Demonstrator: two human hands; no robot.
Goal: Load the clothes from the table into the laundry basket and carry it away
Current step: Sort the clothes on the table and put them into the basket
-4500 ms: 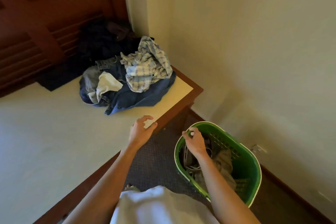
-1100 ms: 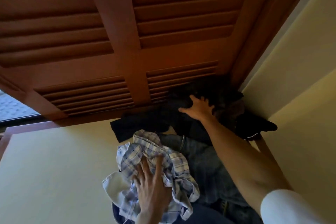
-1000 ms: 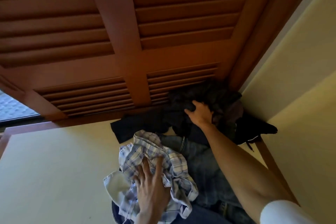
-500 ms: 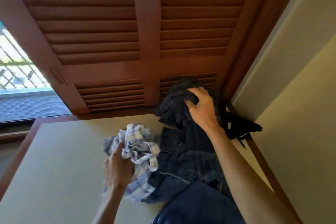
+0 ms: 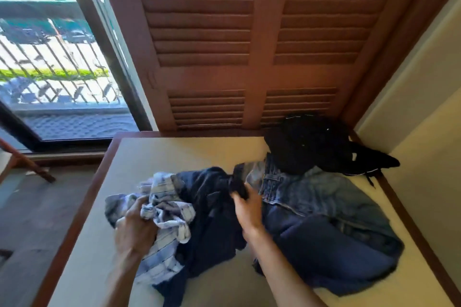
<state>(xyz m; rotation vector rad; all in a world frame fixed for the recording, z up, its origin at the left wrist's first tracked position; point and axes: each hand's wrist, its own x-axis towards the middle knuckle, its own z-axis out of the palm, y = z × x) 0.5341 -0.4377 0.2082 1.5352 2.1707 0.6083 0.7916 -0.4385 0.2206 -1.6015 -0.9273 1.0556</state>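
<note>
Clothes lie heaped on the cream-topped table (image 5: 139, 157). My left hand (image 5: 136, 225) is shut on a blue-and-white plaid shirt (image 5: 164, 209) at the left of the heap. My right hand (image 5: 247, 207) grips a dark navy garment (image 5: 212, 212) in the middle. Blue jeans (image 5: 324, 219) spread out to the right, under my right forearm. A black garment (image 5: 311, 144) is bunched in the far right corner against the shutters. The laundry basket is out of view.
Brown louvred shutters (image 5: 249, 45) rise behind the table. A cream wall (image 5: 429, 107) closes the right side. A glass door (image 5: 62, 57) stands at the left, with dark floor (image 5: 37, 219) below it. The table has a brown wooden rim (image 5: 82, 207).
My right hand has left the black garment in the corner and come back to grip the navy garment. My left hand has bunched the plaid shirt tighter. The view has tilted back and left.
</note>
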